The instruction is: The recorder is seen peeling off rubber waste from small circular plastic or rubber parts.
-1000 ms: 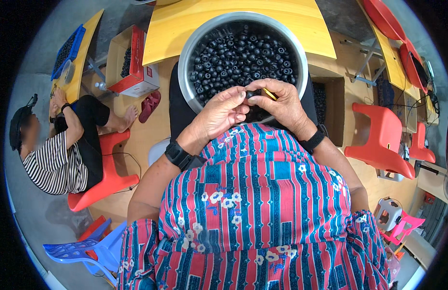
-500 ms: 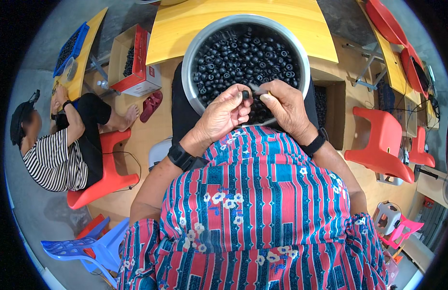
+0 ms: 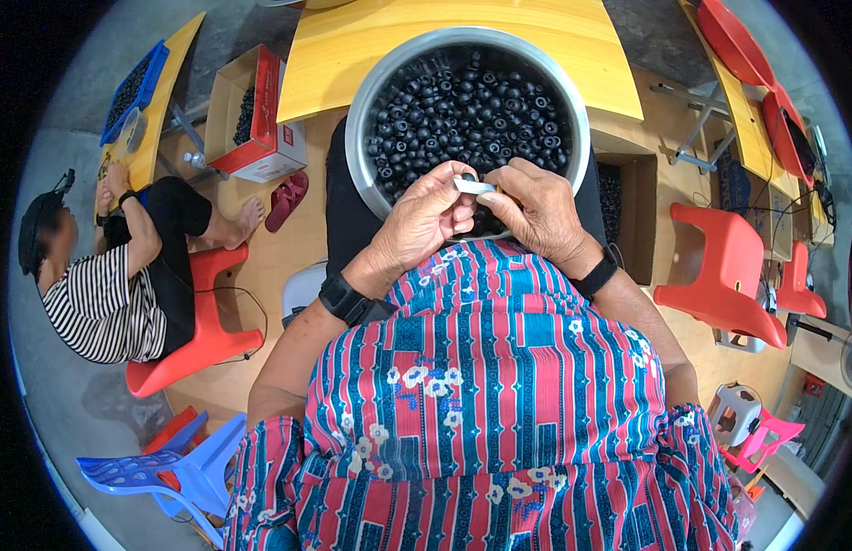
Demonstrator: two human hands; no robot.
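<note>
My left hand [image 3: 421, 209] is closed, pinching a small round black part [image 3: 468, 176] between thumb and fingers. Against that part lies a small flat, pale blade [image 3: 474, 186], gripped by the closed fingers of my right hand [image 3: 543, 204]. Its handle, if there is one, is hidden in my grip. Both hands are above the near rim of a large metal basin [image 3: 358, 119], which rests at my lap. Many similar black, ring-like parts [image 3: 462, 119] fill the basin.
A yellow table [image 3: 352, 64] stands just beyond the basin. To the right, an open carton [image 3: 639, 216] holds dark parts; red stools [image 3: 724, 271] stand farther right. A red-and-white carton [image 3: 270, 151] is at the left, near a seated person in a striped shirt [image 3: 104, 303].
The blade has turned and come left onto the black part, now showing its pale flat side. My right hand has shifted slightly left, closer to my left hand.
</note>
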